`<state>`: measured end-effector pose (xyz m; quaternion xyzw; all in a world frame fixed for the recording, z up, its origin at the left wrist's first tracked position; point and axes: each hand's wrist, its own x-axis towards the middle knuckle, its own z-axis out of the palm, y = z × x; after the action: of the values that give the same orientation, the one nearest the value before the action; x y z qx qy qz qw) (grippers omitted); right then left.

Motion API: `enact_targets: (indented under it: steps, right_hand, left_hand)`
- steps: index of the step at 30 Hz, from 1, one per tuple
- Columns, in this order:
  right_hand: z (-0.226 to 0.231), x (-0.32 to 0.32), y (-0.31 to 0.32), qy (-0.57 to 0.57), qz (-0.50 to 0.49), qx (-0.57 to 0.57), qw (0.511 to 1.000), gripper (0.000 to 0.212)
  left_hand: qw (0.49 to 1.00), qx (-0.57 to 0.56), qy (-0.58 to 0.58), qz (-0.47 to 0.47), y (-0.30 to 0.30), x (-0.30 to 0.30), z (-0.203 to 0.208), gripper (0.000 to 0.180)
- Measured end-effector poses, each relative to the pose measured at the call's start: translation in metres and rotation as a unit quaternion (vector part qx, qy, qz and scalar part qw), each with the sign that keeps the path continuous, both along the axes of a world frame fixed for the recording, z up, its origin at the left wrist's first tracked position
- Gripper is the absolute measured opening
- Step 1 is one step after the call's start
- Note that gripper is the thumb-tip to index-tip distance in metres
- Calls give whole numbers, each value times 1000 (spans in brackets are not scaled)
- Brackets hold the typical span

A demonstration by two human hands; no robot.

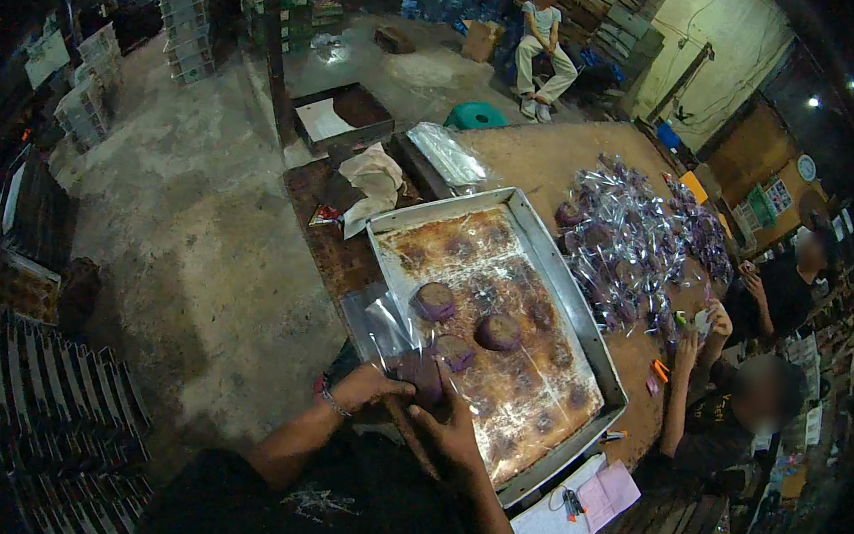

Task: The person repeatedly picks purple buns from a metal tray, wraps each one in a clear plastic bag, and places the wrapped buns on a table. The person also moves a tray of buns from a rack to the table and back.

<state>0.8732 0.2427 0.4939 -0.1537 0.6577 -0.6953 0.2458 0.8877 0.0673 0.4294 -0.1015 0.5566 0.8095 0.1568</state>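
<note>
Close in front of me, my left hand [365,387] grips the lower end of a clear plastic bag [377,325], whose other end stands up over the tray's edge. My right hand [449,429] is closed around a dark purple bun [422,375] beside the bag; whether the bun is inside the plastic I cannot tell. Three more purple buns with brown tops lie in the big metal baking tray [611,402]: a far left bun [434,302], a right bun [498,332], and a near bun [453,352]. The tray's bottom is scorched and floury.
A pile of bagged purple buns [615,242] covers the table [526,152] right of the tray. Flat plastic bags [448,154] lie beyond it, a crumpled cloth [372,174] at left. Papers [568,514] sit near right. Two people work at the right; a person [544,50] sits far back.
</note>
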Motion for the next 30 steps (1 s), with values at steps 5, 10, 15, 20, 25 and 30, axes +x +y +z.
enact_targets:
  steps: [5, 10, 15, 20, 25, 30]
  right_hand:
    - [17, -14, 9, 329, 16, 237, 914, 54]
    - [84, -52, 60, 317, 76, 373, 869, 44]
    - [110, -81, 74, 101, -118, -37, 987, 53]
    - [21, -165, 69, 162, -261, 76, 949, 72]
    - [-89, -173, 60, 342, -109, 609, 707, 77]
    - [-112, -152, 46, 304, -124, 575, 750, 62]
  left_hand:
    - [982, -162, 21, -92, 24, 5, -31, 39]
    - [971, -234, -22, -34, 7, 17, -93, 38]
    - [809, -569, -66, 133, -32, 0, -131, 43]
    - [936, -341, -64, 63, -52, -22, -162, 43]
    - [923, -376, 78, 12, -62, -27, -187, 22]
    - [976, -187, -92, 59, -69, -24, -144, 10]
